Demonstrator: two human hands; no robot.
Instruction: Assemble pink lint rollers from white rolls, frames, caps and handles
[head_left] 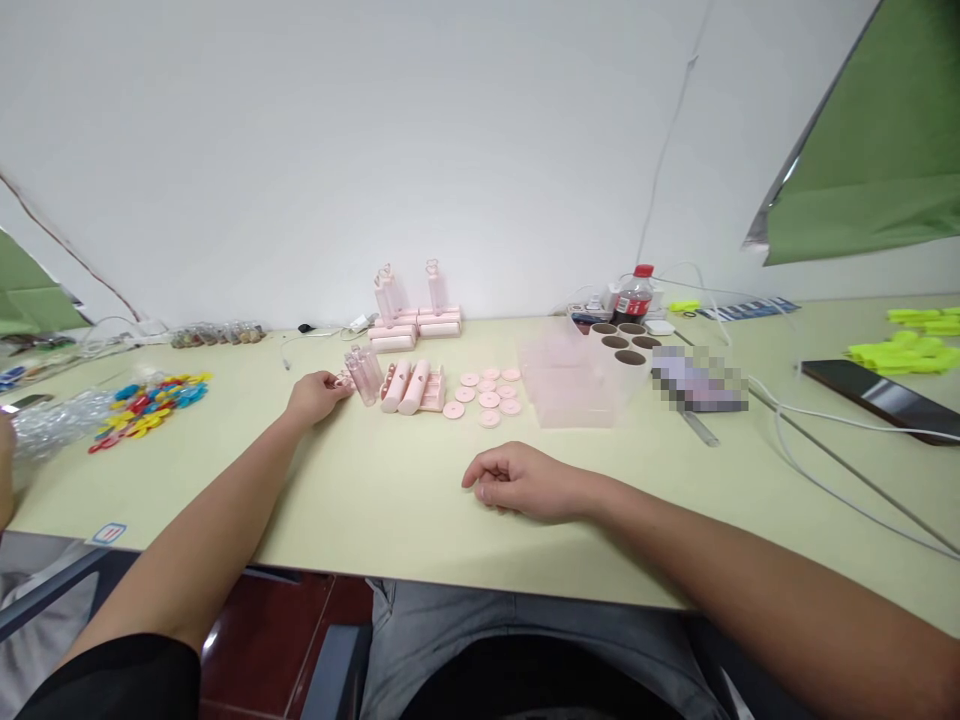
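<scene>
My left hand (313,396) reaches forward on the pale green table (360,500), its fingertips at a cluster of clear pink tubes (363,374); whether it grips one I cannot tell. Right of the tubes lie two pink rollers (405,387) on a pink holder. Several pink discs (487,392) are spread beside them. My right hand (525,483) rests on the table nearer to me, fingers loosely curled, holding nothing.
Pink stacked parts (415,325) stand by the wall. A clear pink box (566,382), cardboard tubes (622,345) and a cola bottle (634,295) sit to the right. Coloured clips (150,400) lie left; a phone (881,398) and white cables (825,440) lie right.
</scene>
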